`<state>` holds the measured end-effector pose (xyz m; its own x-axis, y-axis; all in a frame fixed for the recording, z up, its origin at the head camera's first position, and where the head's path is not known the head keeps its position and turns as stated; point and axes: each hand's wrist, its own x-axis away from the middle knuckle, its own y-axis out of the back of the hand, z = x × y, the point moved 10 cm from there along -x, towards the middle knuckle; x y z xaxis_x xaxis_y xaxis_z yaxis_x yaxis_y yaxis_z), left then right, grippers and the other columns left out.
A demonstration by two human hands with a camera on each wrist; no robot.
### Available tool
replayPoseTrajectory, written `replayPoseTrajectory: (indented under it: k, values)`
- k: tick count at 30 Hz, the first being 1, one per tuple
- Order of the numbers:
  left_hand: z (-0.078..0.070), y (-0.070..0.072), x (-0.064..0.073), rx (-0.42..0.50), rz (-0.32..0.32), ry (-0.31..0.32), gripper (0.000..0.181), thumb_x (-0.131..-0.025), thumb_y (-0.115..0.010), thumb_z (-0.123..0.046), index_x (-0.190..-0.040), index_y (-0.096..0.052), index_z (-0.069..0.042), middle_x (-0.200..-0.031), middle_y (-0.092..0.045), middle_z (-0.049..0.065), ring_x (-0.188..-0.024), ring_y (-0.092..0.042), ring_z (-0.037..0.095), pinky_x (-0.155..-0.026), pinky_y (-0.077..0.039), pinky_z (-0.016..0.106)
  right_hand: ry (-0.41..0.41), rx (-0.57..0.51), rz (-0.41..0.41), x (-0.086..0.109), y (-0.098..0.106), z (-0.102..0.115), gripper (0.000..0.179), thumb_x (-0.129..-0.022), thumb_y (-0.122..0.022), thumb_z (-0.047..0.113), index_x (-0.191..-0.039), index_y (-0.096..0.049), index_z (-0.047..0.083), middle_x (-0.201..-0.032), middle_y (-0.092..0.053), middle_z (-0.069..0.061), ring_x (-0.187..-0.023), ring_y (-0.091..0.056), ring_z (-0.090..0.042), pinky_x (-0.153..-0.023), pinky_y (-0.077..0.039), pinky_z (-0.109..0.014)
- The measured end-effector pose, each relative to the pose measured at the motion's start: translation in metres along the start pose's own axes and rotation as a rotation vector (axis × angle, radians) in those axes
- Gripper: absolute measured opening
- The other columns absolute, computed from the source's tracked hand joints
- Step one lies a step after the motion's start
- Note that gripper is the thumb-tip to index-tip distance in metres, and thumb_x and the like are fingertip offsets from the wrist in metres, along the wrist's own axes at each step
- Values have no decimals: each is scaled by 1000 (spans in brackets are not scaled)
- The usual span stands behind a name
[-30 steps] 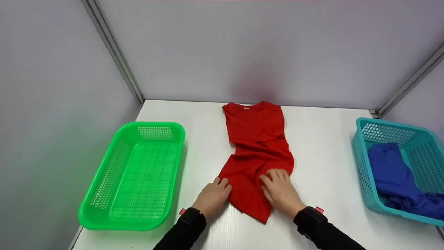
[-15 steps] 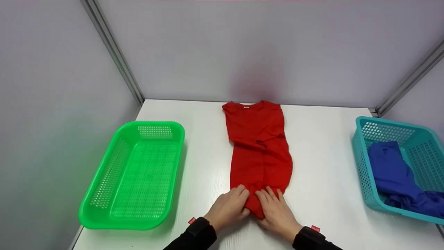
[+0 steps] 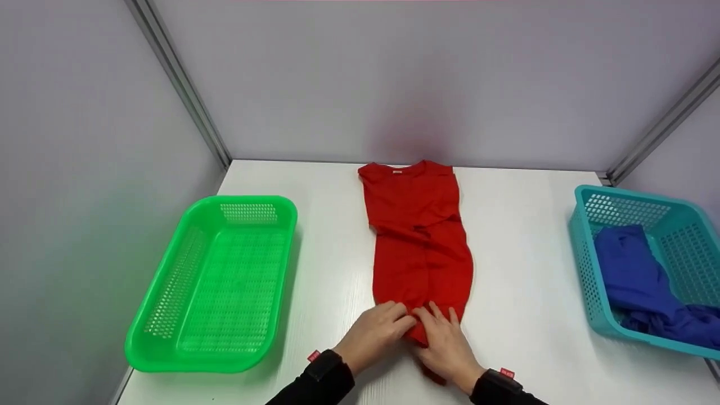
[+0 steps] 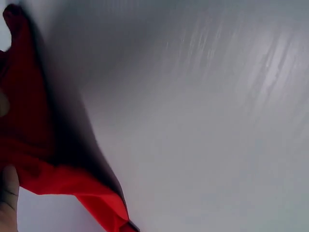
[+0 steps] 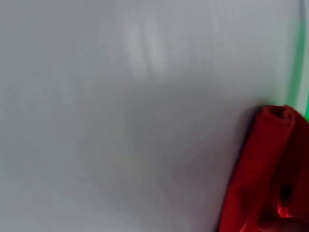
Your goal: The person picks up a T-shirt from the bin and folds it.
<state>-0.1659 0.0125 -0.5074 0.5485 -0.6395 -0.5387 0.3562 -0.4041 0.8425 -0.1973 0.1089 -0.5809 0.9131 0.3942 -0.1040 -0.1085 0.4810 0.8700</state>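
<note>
A red shirt (image 3: 419,253) lies on the white table in the head view, narrow and lengthwise, its collar and small label at the far end. Its near end is gathered between the two hands. My left hand (image 3: 378,331) pinches the cloth there, with fingers curled on its left side; in the left wrist view the thumb (image 4: 9,186) lies against the red cloth. My right hand (image 3: 445,343) holds the near end from the right, fingers spread over the top. A short strip of red cloth sticks out beneath it. The right wrist view catches a rolled red edge.
A green basket (image 3: 289,270) stands at the left with nothing in it. To the right is a teal basket (image 3: 582,264) holding blue cloth (image 3: 635,275). Panels (image 3: 394,79) wall in the table's back and sides.
Both hands moved from the shirt's lower part to its near end and came together. The flared lower part was straightened and gathered; a strip of cloth now shows beneath the right hand.
</note>
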Motion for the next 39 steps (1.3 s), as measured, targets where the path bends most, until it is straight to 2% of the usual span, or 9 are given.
replayPoseTrajectory:
  k: [4, 9, 16, 19, 24, 27, 34, 37, 39]
  values:
    - [10, 10, 4, -1, -38, 4, 19, -85, -77, -3, -91, -69, -19, -84, -58, -6, -73, -53, 10, -65, -44, 18, 8, 41, -48, 3, 19, -10, 52, -68, -75, -8, -116, -65, 10, -114, -76, -11, -109, -71, -32, -105, -48, -61]
    - [21, 21, 13, 68, -48, 5, 20, -81, -81, -5, -92, -71, -19, -86, -61, -6, -77, -54, 11, -70, -44, 21, -17, 36, -35, 15, 44, -39, 50, -68, -71, -12, -108, -68, 18, -95, -78, -1, -80, -71, -16, -75, -59, -37]
    - [31, 35, 18, 336, -53, 82, 23, -79, -80, 1, -95, -72, -13, -101, -74, -2, -105, -69, 16, -94, -53, 26, 219, -182, -26, 26, 91, -47, 34, -84, -76, -6, -111, -77, 15, -105, -80, -6, -97, -75, -8, -87, -54, -11]
    - [31, 39, 19, 484, -10, 123, 23, -84, -77, 3, -102, -72, -11, -104, -78, -1, -99, -74, 11, -93, -56, 20, 272, -334, 61, 26, 104, -44, 32, -91, -72, 1, -119, -76, 16, -110, -80, -4, -103, -73, -4, -89, -51, -9]
    - [28, 45, 18, 575, 55, 153, 20, -91, -72, 0, -107, -70, -12, -94, -79, -2, -70, -67, 3, -75, -53, 7, 251, -503, 227, 25, 114, -41, 25, -98, -66, 8, -120, -75, 18, -107, -80, 5, -89, -68, -1, -75, -53, -19]
    - [27, 45, 18, 642, 116, 153, 22, -95, -69, -3, -115, -71, -12, -100, -80, 0, -74, -69, 6, -80, -53, 8, 231, -578, 317, 26, 111, -39, 23, -100, -64, 8, -119, -75, 14, -106, -79, 5, -85, -64, 1, -73, -51, -19]
    - [25, 29, 22, 875, 416, 224, 35, -102, -60, -5, -134, -70, -18, -123, -76, -3, -106, -71, 3, -94, -52, 13, 140, -758, 584, 33, 88, -37, 25, -103, -57, 7, -123, -73, 9, -110, -79, -3, -96, -70, -4, -84, -55, -21]
    - [37, 18, 19, 915, 465, 328, 35, -102, -58, -3, -131, -71, -17, -124, -75, -3, -113, -69, 3, -98, -53, 18, 78, -739, 581, 23, 82, -42, 29, -104, -57, 10, -130, -70, 11, -121, -76, -2, -105, -69, -3, -89, -53, -19]
    - [51, 12, 14, 916, 445, 415, 34, -103, -56, -2, -129, -73, -16, -125, -75, -2, -116, -69, 7, -102, -53, 23, 22, -709, 521, 9, 82, -48, 32, -104, -59, 14, -134, -69, 13, -131, -72, -3, -114, -65, 1, -94, -51, -17]
